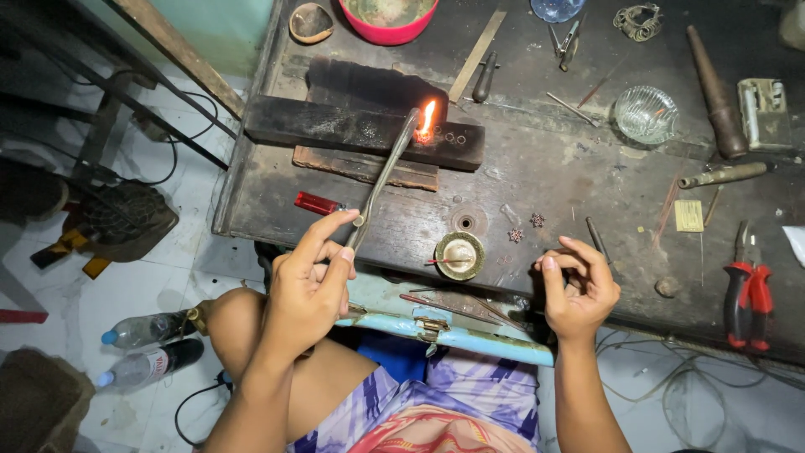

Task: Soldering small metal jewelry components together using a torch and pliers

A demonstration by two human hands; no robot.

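My left hand (312, 277) grips the near end of a long curved metal torch pipe (384, 176). Its far tip throws an orange flame (428, 120) onto small ring pieces on a charred black wooden block (335, 126). My right hand (579, 285) hovers at the bench's near edge, fingers curled and pinched together; I cannot tell whether something tiny is held between them. A small round brass dish (459, 255) lies between my hands.
The dark workbench (553, 176) carries a red lighter (317, 203), red-handled pliers (749, 289), a glass bowl (644, 114), a red bowl (388, 18), tweezers, files and small ornaments (526, 227). Two plastic bottles (147, 346) lie on the floor at left. A light blue drawer (444, 323) is over my lap.
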